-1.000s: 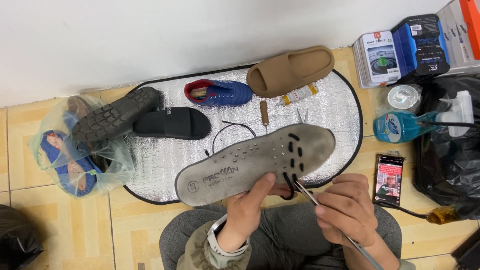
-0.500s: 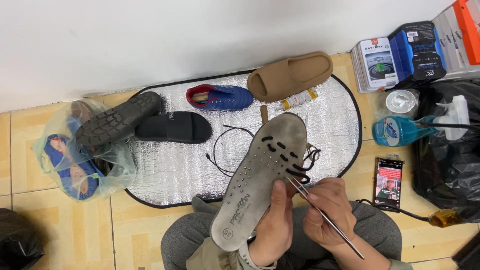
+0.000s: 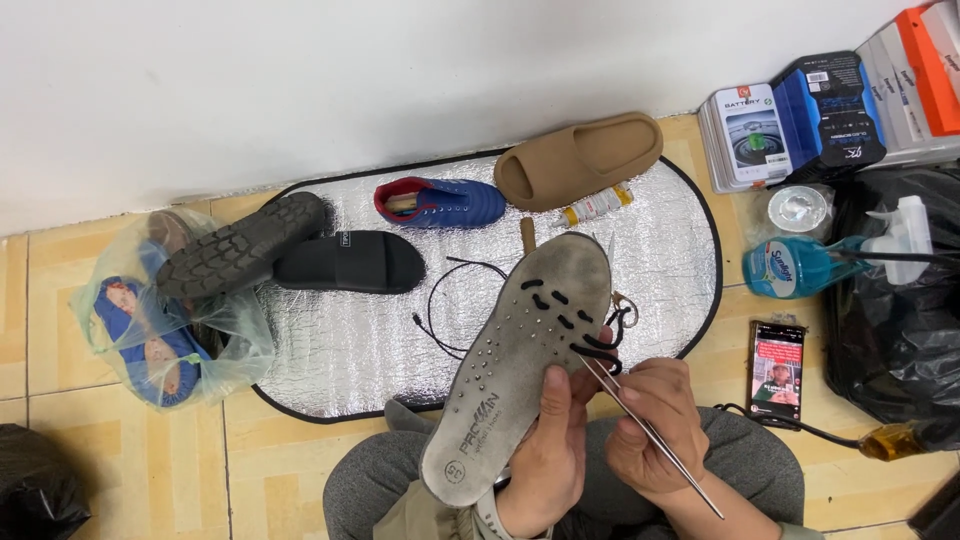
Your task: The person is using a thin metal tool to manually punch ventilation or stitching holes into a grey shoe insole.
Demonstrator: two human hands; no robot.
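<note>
Grey insole held up over the lap, toe end tilted away toward the silver mat, underside facing the camera, probably so the rows of holes and the black lace threaded through them stay in plain sight; left hand wrapped around the heel half, thumb pressed on the face to steady it; right hand clenched on a thin metal tool, tip resting at the lace by the insole's edge, angled as if to pick at the threading. Laid out on the mat within reach: blue shoe, black slipper, tan slide; treaded black sole resting on a clear plastic bag at the mat's left edge. Stacked against the wall at upper right: white, blue and orange boxes, upright, labels forward; below them a blue spray bottle lying on its side, white trigger to the right; phone flat on the tile, screen lit.
</note>
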